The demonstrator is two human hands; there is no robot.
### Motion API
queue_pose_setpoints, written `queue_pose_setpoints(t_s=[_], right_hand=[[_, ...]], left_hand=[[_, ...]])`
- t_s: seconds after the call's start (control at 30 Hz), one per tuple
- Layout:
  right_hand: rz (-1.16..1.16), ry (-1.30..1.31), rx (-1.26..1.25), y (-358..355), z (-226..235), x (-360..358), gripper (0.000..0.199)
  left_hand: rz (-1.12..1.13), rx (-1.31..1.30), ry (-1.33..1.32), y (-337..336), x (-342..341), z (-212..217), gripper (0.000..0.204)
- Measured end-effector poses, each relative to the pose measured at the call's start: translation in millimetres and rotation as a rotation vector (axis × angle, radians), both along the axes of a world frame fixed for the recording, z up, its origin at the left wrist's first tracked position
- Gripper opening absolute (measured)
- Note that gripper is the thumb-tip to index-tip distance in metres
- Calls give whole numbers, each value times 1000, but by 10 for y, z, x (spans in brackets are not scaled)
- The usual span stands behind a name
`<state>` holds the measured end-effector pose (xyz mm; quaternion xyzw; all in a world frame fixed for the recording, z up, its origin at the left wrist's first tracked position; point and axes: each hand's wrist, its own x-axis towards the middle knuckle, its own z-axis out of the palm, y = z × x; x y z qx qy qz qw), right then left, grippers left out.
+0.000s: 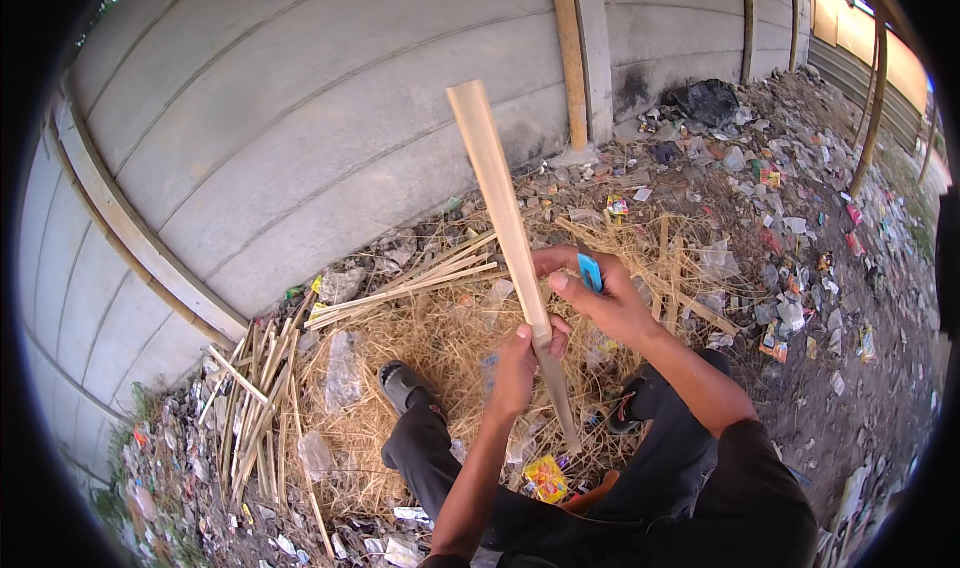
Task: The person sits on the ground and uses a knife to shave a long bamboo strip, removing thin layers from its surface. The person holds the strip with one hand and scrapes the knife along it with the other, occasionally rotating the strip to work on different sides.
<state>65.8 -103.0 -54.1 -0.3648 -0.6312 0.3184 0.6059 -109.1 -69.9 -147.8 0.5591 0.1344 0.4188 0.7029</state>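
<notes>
My left hand (522, 366) is wrapped round the lower half of a long, pale bamboo slat (500, 193). The slat stands tilted in front of me, its wide end up toward the wall and its narrower end down between my legs. Closed beside the slat's middle, my right hand (600, 293) grips a small blue-handled tool (590, 271). Most of that tool is hidden by the fingers, so its blade or tip does not show. Whether the right fingers touch the slat I cannot tell.
Straw-like shavings (400, 353) cover the ground around my shoes. A heap of bamboo strips (262, 408) lies at the left, with more strips (420, 286) ahead of it. A grey panel wall (350, 98) runs along the far side. Litter (790, 313) and a black bag (706, 101) lie to the right.
</notes>
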Motion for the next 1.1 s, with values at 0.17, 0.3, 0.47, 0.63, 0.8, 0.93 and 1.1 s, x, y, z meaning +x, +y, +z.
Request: queue_pose_setpoints(t_s=[0.17, 0.3, 0.47, 0.63, 0.8, 0.93, 1.1], right_hand=[[39, 21, -359, -89, 25, -44, 39], [18, -141, -153, 92, -267, -71, 37], [95, 89, -231, 82, -331, -211, 32], [119, -12, -307, 102, -333, -237, 33], [197, -41, -308, 121, -356, -323, 37], [271, 11, -324, 138, -375, -346, 41], [194, 243, -377, 38, -256, -334, 31]], left_hand=[[23, 118, 345, 24, -152, -105, 64], [317, 284, 282, 199, -359, 260, 64], [593, 565, 199, 377, -754, 1240, 67], [415, 822, 177, 470, -776, 1949, 71], [60, 821, 179, 463, -726, 2276, 53], [77, 819, 182, 505, -715, 2337, 34], [333, 740, 230, 427, -733, 2248, 24]])
